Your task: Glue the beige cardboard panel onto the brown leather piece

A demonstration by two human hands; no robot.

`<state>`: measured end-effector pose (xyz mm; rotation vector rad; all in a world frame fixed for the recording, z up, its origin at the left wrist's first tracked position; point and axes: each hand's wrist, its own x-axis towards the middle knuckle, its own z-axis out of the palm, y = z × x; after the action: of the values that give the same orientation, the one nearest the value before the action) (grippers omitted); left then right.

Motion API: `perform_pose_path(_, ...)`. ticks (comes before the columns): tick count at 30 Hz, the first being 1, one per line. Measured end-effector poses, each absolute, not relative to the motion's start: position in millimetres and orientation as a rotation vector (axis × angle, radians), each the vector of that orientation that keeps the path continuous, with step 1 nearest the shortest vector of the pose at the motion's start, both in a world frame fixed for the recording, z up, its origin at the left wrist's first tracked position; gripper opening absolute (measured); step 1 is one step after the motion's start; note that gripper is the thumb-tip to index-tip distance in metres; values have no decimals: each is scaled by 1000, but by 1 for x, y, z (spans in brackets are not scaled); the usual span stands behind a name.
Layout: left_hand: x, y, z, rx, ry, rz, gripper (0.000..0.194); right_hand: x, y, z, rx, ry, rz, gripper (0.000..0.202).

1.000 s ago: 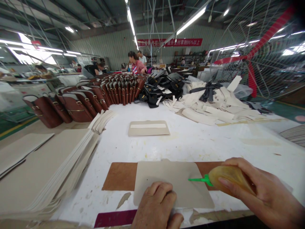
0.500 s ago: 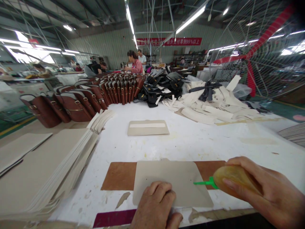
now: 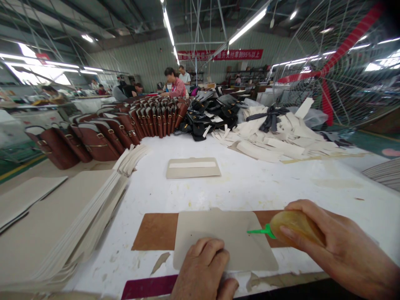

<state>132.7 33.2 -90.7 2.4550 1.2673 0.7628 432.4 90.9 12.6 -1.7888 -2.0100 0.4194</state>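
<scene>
1. We work at a long white table (image 3: pixel 250 183), and most of what lies on it reads as stock. A fanned stack of pale panels (image 3: pixel 78 233) runs down our left side, a row of brown bags (image 3: pixel 125 125) curves away behind it, and a heap of pale offcuts (image 3: pixel 281 141) sits far right, with black bags (image 3: pixel 209 114) between. Other people stand at the far end, well apart from us.

2. One pale panel with a white strip (image 3: pixel 193 167) lies alone mid-table; we judge it a piece already dealt with, though we cannot tell for certain.

3. The piece in hand is the grey panel (image 3: pixel 218 233), lying flat on a brown board (image 3: pixel 154 231) at the near edge. We see no clear line of glue on it, so we judge the work on it hardly begun, with most of its surface left.

4. Our right hand (image 3: pixel 337 250) is closed around the amber squeeze bottle (image 3: pixel 295 227), thumb along its side, wrist low and angled in from the right.

5. Our left hand (image 3: pixel 204 271) lies flat, fingers curled slightly, pressing the panel's near edge and gripping nothing.

6. The bottle's green nozzle (image 3: pixel 259 230) points left, its tip just over the panel's right part; whether it touches we cannot tell.
</scene>
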Motion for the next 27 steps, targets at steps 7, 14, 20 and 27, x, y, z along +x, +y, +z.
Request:
perform_pose_path(7, 131, 31, -97, 2431, 1253, 735, 41, 452, 87, 3, -1875, -2016, 450, 61)
perform_pose_path(14, 135, 33, -92, 2461, 1277, 784, 45, 458, 79, -12, -1836, -2003, 498, 56)
perform_pose_path(20, 135, 32, -94, 2493, 1244, 969, 33, 439, 80, -18, -1700, -1742, 580, 56)
perform_pose_path(27, 84, 11, -71, 2195, 1591, 1299, 22, 390, 78, -4, -1659, -1637, 758, 60)
